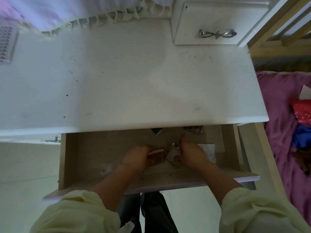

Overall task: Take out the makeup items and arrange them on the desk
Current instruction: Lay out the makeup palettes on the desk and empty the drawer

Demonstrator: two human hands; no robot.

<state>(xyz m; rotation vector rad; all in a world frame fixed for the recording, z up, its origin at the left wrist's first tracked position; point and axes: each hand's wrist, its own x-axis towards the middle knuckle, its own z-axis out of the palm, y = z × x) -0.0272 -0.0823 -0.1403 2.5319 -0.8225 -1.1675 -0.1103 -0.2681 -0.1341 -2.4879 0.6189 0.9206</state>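
Over on the right, a purple bedsheet [277, 123] lies rumpled, a red packet [301, 111] and blue cloth [301, 137] on it. Up back, frilled white cloth [101, 19] beside a small closed drawer [218, 17], silver handle [217, 33].

Open drawer [70, 165]: left hand [136, 157] holds a case [157, 157]; right hand [191, 153] holds a second item [172, 155] just beside it. Right of the right hand lies what may be a flat packet [209, 150]. Behind the hands, two further items [193, 130] sit partly under the desk top [134, 81].
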